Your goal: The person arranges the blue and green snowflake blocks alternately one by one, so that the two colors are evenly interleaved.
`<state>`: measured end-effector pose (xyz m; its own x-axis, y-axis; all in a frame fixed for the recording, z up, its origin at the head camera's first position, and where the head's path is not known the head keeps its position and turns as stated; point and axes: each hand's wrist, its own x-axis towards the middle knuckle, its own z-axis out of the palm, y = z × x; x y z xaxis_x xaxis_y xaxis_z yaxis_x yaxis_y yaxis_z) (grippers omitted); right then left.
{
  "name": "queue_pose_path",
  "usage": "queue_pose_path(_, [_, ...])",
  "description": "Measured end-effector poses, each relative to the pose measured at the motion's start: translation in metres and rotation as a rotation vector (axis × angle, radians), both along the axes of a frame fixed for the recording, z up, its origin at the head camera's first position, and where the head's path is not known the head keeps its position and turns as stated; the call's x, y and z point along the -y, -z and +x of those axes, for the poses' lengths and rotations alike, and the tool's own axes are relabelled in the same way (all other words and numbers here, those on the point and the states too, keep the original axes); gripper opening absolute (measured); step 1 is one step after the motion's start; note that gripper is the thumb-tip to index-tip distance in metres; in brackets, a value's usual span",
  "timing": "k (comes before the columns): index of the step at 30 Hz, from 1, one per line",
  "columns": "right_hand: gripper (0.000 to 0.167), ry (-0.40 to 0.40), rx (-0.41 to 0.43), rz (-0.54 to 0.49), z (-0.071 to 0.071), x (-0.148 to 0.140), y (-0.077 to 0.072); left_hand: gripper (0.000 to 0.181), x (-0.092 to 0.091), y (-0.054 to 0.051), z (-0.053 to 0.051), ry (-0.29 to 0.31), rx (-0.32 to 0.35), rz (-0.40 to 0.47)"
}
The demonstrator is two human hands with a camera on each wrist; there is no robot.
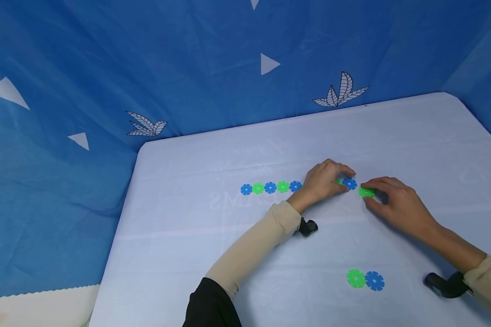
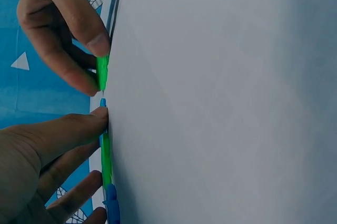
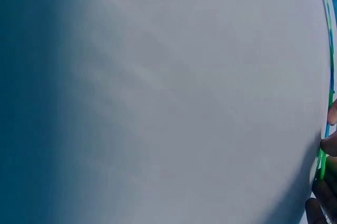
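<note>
A row of flat notched plastic discs, alternating blue and green, lies across the white table, starting from a blue disc (image 1: 246, 189) at its left end. My left hand (image 1: 324, 180) pinches the blue notched disc (image 1: 349, 184) at the row's right end between thumb and forefinger, and covers part of the row. Just right of it, my right hand (image 1: 401, 204) holds a green notched disc (image 1: 366, 192) by its edges. In the left wrist view, a small gap separates this green disc (image 2: 102, 71) from the blue one. The right wrist view catches only fingertips and the row edge-on.
Nearer the front lie a loose green disc (image 1: 356, 278) and a blue disc (image 1: 374, 281), side by side. Black devices (image 1: 308, 227) sit at both wrists. A blue patterned cloth (image 1: 212, 68) hangs behind the white table (image 1: 167, 254).
</note>
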<state>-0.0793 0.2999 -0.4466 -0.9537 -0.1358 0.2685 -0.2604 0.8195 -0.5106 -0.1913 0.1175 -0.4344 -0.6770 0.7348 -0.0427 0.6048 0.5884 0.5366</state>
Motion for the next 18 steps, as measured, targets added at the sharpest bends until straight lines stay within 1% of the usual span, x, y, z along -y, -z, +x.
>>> queue_pose_path(12, [0.033,0.039,0.031,-0.036,-0.012,-0.001,-0.001,0.04,0.001,0.0,0.0,0.007,-0.006,0.006])
queue_pose_path(18, [0.032,0.045,0.045,-0.03,-0.015,0.0,-0.003,0.039,0.0,0.001,0.0,0.002,-0.02,0.004])
